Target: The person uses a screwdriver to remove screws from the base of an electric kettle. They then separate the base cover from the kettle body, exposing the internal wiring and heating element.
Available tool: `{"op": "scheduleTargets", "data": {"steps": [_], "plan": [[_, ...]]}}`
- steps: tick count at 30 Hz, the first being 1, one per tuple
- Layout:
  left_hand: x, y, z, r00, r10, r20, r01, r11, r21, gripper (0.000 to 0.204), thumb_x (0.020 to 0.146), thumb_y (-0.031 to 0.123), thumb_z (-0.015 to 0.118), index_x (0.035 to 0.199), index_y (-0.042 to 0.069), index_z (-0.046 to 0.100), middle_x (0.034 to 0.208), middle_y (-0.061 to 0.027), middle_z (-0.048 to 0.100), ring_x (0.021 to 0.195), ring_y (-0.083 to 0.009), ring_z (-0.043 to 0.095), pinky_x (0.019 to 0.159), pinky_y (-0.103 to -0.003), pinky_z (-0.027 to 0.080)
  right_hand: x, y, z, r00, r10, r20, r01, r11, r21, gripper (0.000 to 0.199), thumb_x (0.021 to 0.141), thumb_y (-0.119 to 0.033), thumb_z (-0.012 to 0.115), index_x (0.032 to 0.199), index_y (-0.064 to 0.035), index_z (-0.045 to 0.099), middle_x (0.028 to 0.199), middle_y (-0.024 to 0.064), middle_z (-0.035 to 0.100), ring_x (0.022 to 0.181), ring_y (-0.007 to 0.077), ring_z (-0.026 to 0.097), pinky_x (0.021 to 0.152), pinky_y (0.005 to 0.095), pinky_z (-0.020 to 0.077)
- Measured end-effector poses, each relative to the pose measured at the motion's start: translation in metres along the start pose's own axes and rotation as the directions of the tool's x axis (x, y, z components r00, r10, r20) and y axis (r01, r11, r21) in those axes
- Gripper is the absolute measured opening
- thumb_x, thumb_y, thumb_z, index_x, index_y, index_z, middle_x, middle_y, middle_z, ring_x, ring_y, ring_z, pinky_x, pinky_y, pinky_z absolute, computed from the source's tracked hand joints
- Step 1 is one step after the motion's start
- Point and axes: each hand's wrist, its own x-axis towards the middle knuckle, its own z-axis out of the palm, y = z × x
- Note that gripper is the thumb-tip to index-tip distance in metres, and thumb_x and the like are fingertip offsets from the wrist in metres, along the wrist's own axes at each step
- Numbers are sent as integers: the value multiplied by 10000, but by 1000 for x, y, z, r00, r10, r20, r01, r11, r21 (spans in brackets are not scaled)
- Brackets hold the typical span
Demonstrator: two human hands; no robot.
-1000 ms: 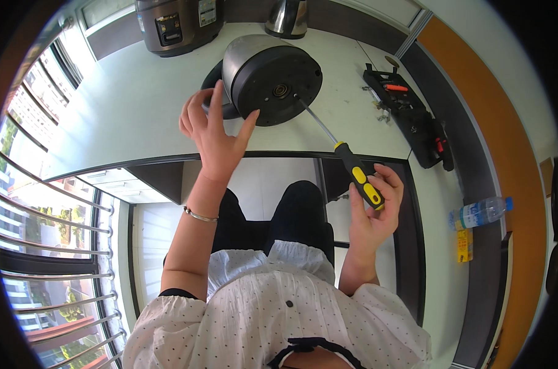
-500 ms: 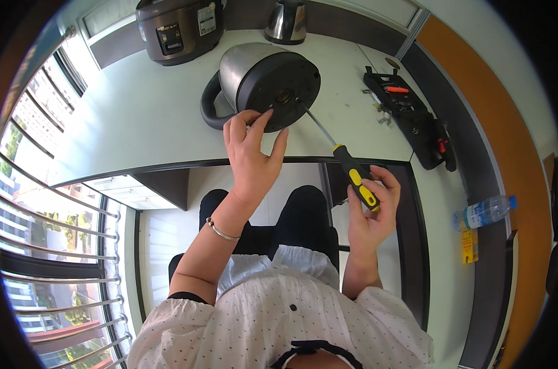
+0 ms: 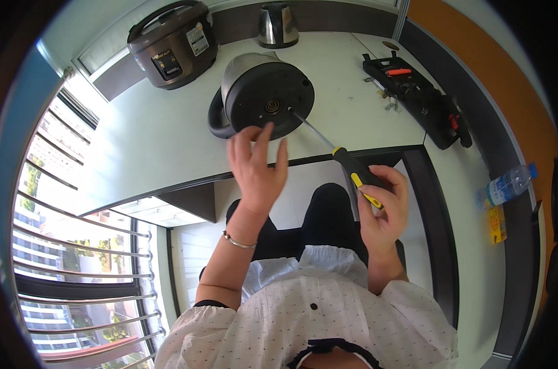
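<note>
A metal kettle (image 3: 242, 64) lies on its side on the white table, its black round base (image 3: 254, 92) turned toward me and its dark handle to the left. My right hand (image 3: 384, 212) grips a black-and-yellow screwdriver (image 3: 351, 168) by the handle. Its steel shaft slants up to the base, with the tip at a spot just right of the central ring-shaped connector (image 3: 272, 106). My left hand (image 3: 258, 169) is at the base's lower edge, fingers apart and holding nothing; whether the fingertips touch the base I cannot tell.
A rice cooker (image 3: 168, 49) stands at the back left, and a second kettle (image 3: 277, 26) behind the first. To the right lie an open black tool case (image 3: 420, 107) and small metal pieces (image 3: 389, 101). A water bottle (image 3: 506, 186) lies beside a yellow packet (image 3: 496, 225) farther right.
The whole view has shifted and turned slightly. My left fingertips sit a little lower against the kettle's base. The screwdriver tip stays at the same spot, its handle rolled somewhat in my right hand.
</note>
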Motion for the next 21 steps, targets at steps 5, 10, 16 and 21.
{"op": "scheduleTargets", "data": {"steps": [5, 10, 16, 21], "plan": [[-9, 17, 21, 774, -440, 455, 632, 586, -507, 266, 797, 222, 704, 890, -23, 662, 728, -63, 580, 629, -118, 512, 534, -242, 397, 1, -5, 0, 992, -108, 70, 115, 989, -91, 271, 633, 72, 632, 855, -79, 663, 1057, 124, 569, 925, 304, 527, 776, 364, 439], [20, 25, 20, 451, -441, 776, 887, 121, -446, 332, 885, 286, 613, 911, -45, 623, 621, -50, 562, 540, -78, 458, 441, -202, 283, 4, -6, -1, 959, -239, 156, 258, 959, -116, 283, 608, 55, 638, 854, -84, 660, 1058, 126, 574, 905, 304, 538, 776, 379, 437], [26, 18, 24, 354, -380, 854, 908, -77, -411, 325, 878, 264, 624, 944, -53, 599, 578, -36, 513, 449, -72, 386, 391, -189, 213, 6, -7, 2, 943, -281, 178, 296, 953, -65, 256, 620, 64, 622, 823, -87, 663, 1030, 135, 582, 889, 319, 550, 771, 394, 444], [19, 14, 29, 341, -332, 879, 874, -232, -427, 265, 885, 217, 612, 907, -46, 589, 582, -45, 512, 452, -80, 398, 389, -193, 225, -10, -8, 3, 987, -24, 158, 32, 998, -48, 343, 660, 97, 594, 972, -43, 614, 1200, 170, 474, 964, 301, 531, 806, 378, 443]]}}
